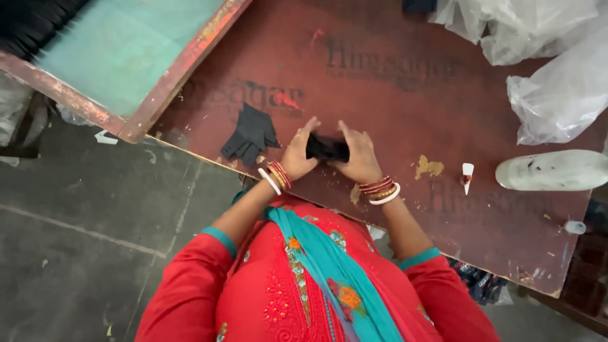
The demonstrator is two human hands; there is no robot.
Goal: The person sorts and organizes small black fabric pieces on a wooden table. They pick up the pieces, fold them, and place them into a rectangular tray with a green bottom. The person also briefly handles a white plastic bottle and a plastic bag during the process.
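My left hand (297,155) and right hand (362,158) both pinch a black piece (327,149) between them, near the table's (405,95) front edge; its long axis runs left-right. Black glove (251,135) lies just left.

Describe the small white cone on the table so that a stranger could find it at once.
Start at the dark red table. To the right of the right hand lies a long pale bottle on its side. Just left of it is the cone, white and pointed, far smaller than the bottle.
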